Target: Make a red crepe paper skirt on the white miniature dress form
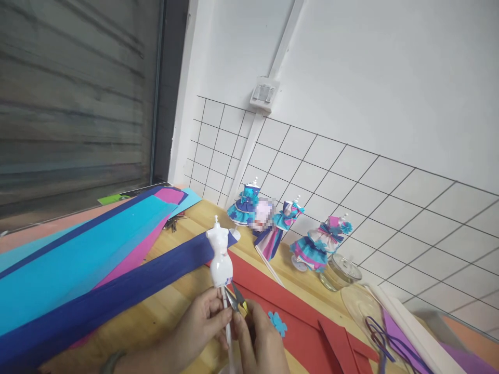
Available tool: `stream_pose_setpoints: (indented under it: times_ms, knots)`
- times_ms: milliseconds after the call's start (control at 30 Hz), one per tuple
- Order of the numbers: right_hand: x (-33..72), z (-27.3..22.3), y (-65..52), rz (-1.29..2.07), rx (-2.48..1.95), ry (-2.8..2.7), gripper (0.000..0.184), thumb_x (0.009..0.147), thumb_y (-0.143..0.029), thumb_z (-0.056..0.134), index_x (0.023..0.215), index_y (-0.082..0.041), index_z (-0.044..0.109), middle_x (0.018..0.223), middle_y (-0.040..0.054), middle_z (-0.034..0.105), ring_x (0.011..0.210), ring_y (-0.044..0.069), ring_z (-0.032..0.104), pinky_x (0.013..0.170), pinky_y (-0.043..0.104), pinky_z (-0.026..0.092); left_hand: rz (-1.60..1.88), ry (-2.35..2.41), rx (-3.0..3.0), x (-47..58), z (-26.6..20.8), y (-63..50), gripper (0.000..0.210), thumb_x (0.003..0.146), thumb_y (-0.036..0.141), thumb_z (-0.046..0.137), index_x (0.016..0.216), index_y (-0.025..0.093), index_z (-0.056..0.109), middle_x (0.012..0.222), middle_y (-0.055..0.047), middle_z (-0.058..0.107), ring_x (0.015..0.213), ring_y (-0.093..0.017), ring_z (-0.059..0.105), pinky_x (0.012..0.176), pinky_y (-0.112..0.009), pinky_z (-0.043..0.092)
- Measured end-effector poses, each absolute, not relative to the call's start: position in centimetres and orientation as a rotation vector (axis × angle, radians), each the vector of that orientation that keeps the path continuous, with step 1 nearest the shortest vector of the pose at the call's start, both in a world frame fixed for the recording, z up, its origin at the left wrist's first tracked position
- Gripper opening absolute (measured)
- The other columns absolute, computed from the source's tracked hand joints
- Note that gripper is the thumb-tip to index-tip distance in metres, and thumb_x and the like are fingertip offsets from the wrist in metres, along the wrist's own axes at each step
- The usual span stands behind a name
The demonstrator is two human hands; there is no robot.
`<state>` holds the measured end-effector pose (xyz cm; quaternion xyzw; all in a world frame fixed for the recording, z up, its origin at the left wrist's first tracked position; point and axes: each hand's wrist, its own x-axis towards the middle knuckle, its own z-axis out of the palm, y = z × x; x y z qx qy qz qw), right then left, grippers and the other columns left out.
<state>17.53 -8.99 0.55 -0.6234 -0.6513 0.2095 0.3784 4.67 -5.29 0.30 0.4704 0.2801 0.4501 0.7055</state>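
A small white dress-form mannequin (220, 252) on a thin rod stands upright in front of me. My left hand (202, 322) is closed round its rod, just under the torso. My right hand (259, 337) grips small scissors (236, 300) with metal blades and a bit of yellow. Their tips point up at the mannequin's lower edge, where a small patterned patch shows; whether they touch it I cannot tell. Red sheets (288, 306) lie behind and right of my hands, with a blue paper-like flower (277, 323) on them.
A dark blue strip (156, 283) crosses the wooden table behind the mannequin. Blue, pink and peach sheets (86, 254) spread leftward. Three dressed mannequins (245, 205) stand along the wire grid (346, 166), near a glass jar (340, 272). Purple ribbon (380, 340) lies at right.
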Motion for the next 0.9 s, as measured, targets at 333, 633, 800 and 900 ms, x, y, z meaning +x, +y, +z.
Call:
stream_pose_setpoints:
  times_ms: [333, 633, 800, 900]
  knots:
    - [17.5, 0.9, -9.1, 0.591, -1.583, -1.673, 0.038, 0.085, -0.053, 0.035, 0.09, -0.02, 0.054, 0.06, 0.0005, 0.058, 0.052, 0.015, 0.054, 0.051, 0.022, 0.038, 0.991, 0.583, 1.007, 4.6, 0.1, -5.1, 0.036, 0.068, 0.042, 0.071, 0.084, 0.014, 0.055, 0.062, 0.001, 0.058, 0.051, -0.01, 0.057, 0.043, -0.017, 0.049]
    - [16.9, 0.0, -8.9, 0.607, -1.5, -1.604, 0.043, 0.085, -0.053, 0.035, 0.098, -0.017, 0.055, 0.059, 0.0013, 0.059, 0.052, 0.017, 0.057, 0.05, 0.023, 0.04, 0.984, 0.582, 1.007, 4.6, 0.9, -5.5, 0.037, 0.066, 0.041, 0.072, 0.084, 0.014, 0.055, 0.066, 0.0, 0.06, 0.051, -0.009, 0.056, 0.044, -0.018, 0.048]
    - [16.7, -0.3, -8.9, 0.472, -1.503, -1.57, 0.04, 0.085, -0.052, 0.038, 0.091, -0.019, 0.057, 0.061, 0.0025, 0.062, 0.052, 0.016, 0.057, 0.048, 0.022, 0.041, 1.001, 0.588, 1.011, 4.7, 0.7, -5.6, 0.035, 0.068, 0.039, 0.071, 0.085, 0.014, 0.054, 0.064, 0.001, 0.059, 0.052, -0.009, 0.057, 0.046, -0.018, 0.048]
    - [16.6, -0.3, -9.0, 0.43, -1.501, -1.542, 0.042, 0.086, -0.053, 0.036, 0.092, -0.018, 0.059, 0.062, 0.0036, 0.064, 0.052, 0.016, 0.058, 0.046, 0.022, 0.041, 1.008, 0.601, 1.005, 4.8, 0.5, -5.6, 0.036, 0.068, 0.039, 0.071, 0.087, 0.014, 0.054, 0.067, 0.0, 0.061, 0.053, -0.01, 0.058, 0.046, -0.018, 0.048]
